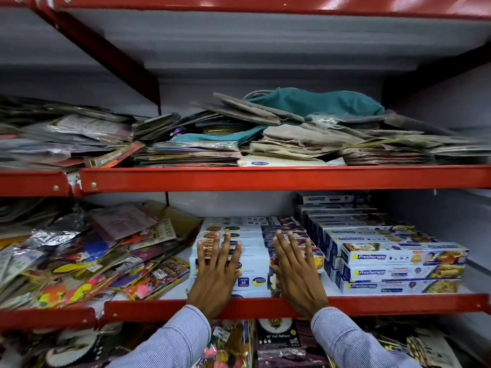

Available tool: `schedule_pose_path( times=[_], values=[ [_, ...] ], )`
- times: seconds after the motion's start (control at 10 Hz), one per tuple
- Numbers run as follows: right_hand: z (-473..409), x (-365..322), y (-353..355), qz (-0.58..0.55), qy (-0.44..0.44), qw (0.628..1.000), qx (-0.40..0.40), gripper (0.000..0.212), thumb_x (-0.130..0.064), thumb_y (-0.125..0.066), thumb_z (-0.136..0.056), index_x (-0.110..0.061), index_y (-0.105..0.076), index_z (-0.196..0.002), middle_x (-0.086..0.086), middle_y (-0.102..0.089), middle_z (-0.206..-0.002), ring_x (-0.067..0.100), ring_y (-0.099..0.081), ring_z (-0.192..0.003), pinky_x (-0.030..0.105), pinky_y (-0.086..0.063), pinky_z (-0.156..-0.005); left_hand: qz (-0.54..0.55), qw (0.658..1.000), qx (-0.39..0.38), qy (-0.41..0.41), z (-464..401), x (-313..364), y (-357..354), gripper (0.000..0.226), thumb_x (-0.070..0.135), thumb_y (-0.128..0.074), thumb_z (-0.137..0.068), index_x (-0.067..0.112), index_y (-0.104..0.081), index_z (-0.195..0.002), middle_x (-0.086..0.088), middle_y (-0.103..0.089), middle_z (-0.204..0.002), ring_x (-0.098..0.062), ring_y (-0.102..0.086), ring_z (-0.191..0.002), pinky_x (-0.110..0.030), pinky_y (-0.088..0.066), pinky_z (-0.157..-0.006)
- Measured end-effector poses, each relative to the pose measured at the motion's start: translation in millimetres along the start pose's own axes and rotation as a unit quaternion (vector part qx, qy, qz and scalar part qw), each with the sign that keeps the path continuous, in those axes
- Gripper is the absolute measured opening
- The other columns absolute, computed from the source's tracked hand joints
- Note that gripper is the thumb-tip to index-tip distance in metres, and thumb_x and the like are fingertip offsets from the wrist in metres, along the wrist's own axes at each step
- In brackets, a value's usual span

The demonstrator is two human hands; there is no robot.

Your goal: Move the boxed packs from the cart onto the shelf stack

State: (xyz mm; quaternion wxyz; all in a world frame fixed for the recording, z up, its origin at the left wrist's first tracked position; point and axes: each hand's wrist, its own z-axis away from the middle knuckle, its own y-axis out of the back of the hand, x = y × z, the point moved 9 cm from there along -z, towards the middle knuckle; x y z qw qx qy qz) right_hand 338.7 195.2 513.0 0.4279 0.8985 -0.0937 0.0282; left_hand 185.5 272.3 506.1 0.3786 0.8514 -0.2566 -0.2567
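Note:
A stack of long white and blue boxed packs (255, 236) lies on the middle shelf (398, 301), stepped back from its red front edge. My left hand (216, 272) lies flat with fingers spread on the left part of the stack's top and front. My right hand (296, 269) lies flat the same way on the right part. Neither hand grips a box. To the right, a second taller stack of Freshwrapp boxes (393, 257) stands apart from my hands. The cart is out of view.
Loose colourful packets (87, 258) are heaped on the left of the same shelf, touching the stack's left side. The upper shelf (265, 179) holds piles of flat bags and packets. Foil balloon packs (279, 341) hang or lie below.

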Motion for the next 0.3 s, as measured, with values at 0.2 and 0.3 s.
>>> schedule_pose_path(
  times=[0.2,0.3],
  values=[
    [-4,-8,46,-0.027,-0.019,0.998,0.062,0.063,-0.035,-0.033,-0.102,-0.014,-0.007,-0.156,0.004,-0.001,-0.166,0.025,0.000,-0.153,0.061,-0.012,-0.117,0.031,0.998,0.056,0.014,5,0,58,0.073,0.050,-0.039,-0.100,0.007,-0.015,-0.154,-0.021,-0.006,-0.163,-0.041,0.000,-0.150,-0.073,-0.012,-0.112],
    [-14,-10,103,-0.092,-0.029,0.987,0.127,0.060,-0.036,-0.028,-0.101,-0.018,-0.010,-0.156,0.003,-0.004,-0.166,0.023,0.000,-0.153,0.061,-0.010,-0.118,0.077,0.988,0.132,-0.005,3,5,118,0.078,0.053,-0.040,-0.100,0.006,-0.009,-0.155,-0.018,-0.002,-0.165,-0.034,0.003,-0.152,-0.067,-0.012,-0.116]
  ],
)
